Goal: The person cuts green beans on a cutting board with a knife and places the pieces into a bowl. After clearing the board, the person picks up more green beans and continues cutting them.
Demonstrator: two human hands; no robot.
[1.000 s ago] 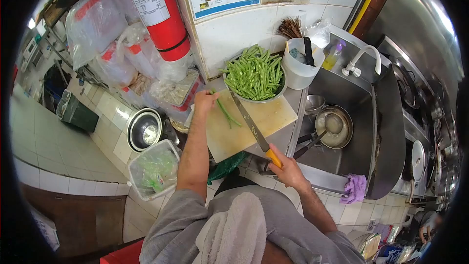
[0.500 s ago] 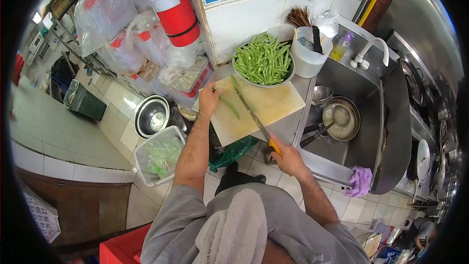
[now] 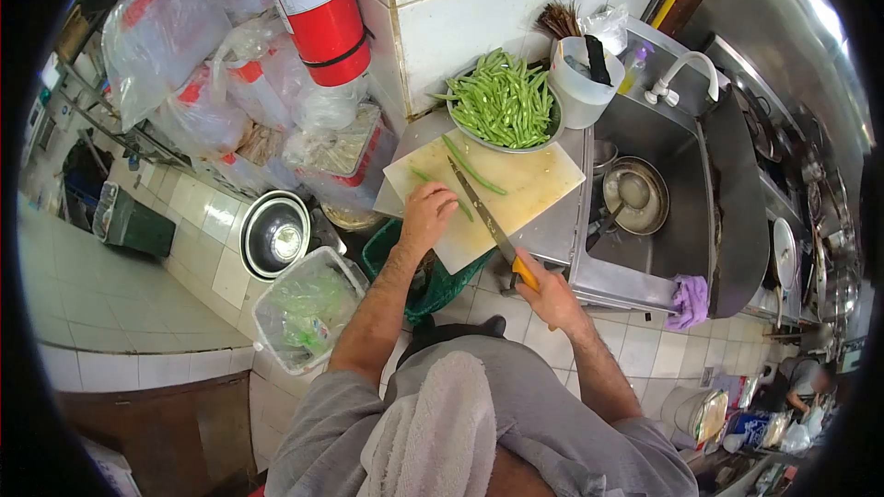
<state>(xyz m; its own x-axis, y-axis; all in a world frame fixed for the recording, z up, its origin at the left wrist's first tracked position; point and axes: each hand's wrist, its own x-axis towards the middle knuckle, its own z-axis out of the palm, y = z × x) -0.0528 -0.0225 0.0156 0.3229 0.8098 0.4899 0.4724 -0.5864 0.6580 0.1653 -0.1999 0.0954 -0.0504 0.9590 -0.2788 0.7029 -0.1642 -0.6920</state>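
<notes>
Head view: right hand clamped on yellow handle of knife, blade over cutting board; left hand, fingers bent, touches green bean.

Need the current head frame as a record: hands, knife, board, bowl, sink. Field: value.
left hand: over board, fingers at one bean; grip unclear
right hand: holding knife by yellow handle
blade: over board, between two beans
board: pale, another bean beyond the blade
bowl: heaped with green beans, beyond board
sink: right of board, pan inside
cloth: purple, on sink's near edge
</notes>
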